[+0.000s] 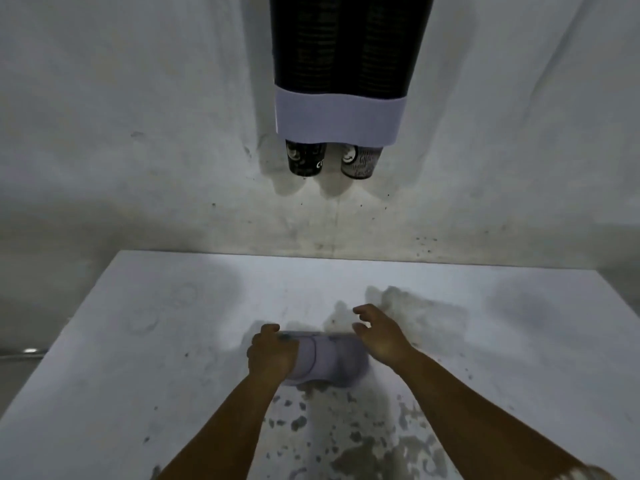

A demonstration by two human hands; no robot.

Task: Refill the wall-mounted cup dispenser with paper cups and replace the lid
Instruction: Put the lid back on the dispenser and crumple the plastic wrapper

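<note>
The cup dispenser (341, 119) hangs on the wall at the top centre, a dark see-through double tube with a pale lilac base band. Stacked cups fill both tubes. A black cup (304, 158) and a grey patterned cup (360, 161) stick out underneath. The pale lilac lid (332, 362) lies on the white table (138, 358) in front of me. My left hand (272, 353) grips the lid's left end. My right hand (381, 337) hovers over its right end with fingers spread and curled, touching or just above it.
The white wall (138, 133) behind the table is scuffed and speckled. Chipped grey patches mark the table near its front edge (363, 445). A dark gap with a small light (31, 350) lies left of the table.
</note>
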